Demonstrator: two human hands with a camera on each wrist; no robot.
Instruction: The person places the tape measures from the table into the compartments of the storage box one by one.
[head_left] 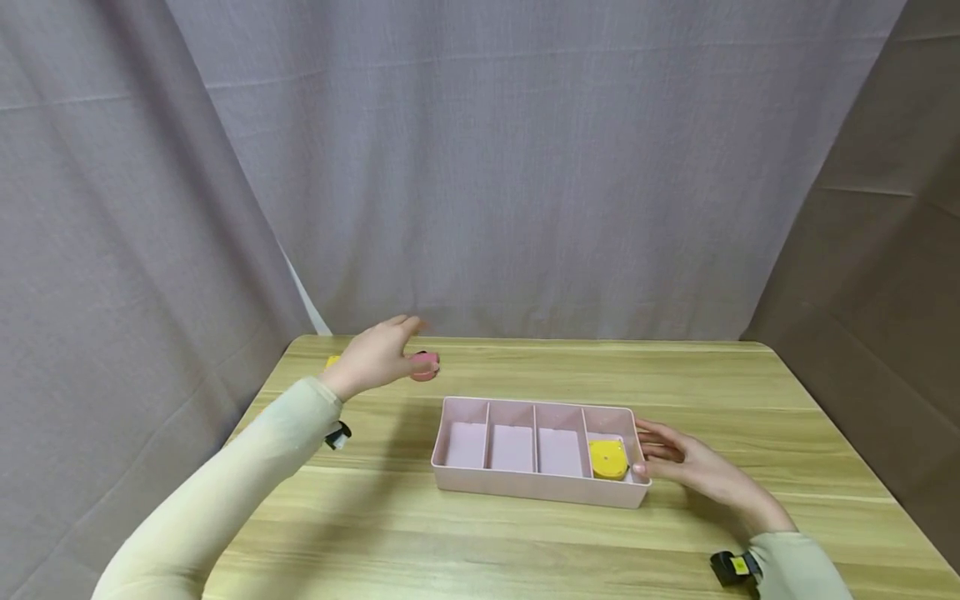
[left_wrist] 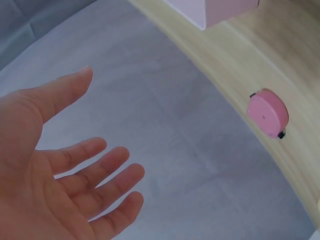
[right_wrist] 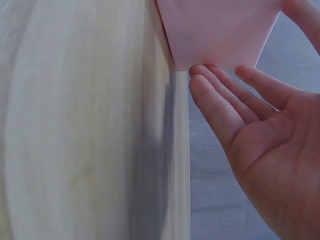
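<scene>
My left hand (head_left: 375, 354) hangs over the far left part of the wooden table (head_left: 480, 533), left of centre in the head view, fingers spread wide and holding nothing. The left wrist view shows the same: palm open at the lower left of that frame, fingers straight, with the pink disc (left_wrist: 268, 113) lying on the table at the right edge of the frame, a clear gap between it and my fingertips. In the head view the disc (head_left: 424, 366) sits just right of my hand, so near that I cannot tell from there whether I touch it. A small yellow thing (head_left: 332, 361) peeks out behind my wrist, too hidden to name.

My right hand (head_left: 678, 462) rests at the lower right, fingers straight and relaxed, fingertips against the right end of the pink tray (head_left: 536, 493). The right wrist view shows my fingers (right_wrist: 210, 95) touching the tray's wall (right_wrist: 220, 30), not gripping it.

The tray has four compartments in a row. A yellow disc (head_left: 607, 458) lies in the rightmost one; the other three look bare. So I judge one piece is stowed, and the pink disc is not yet picked up.
</scene>
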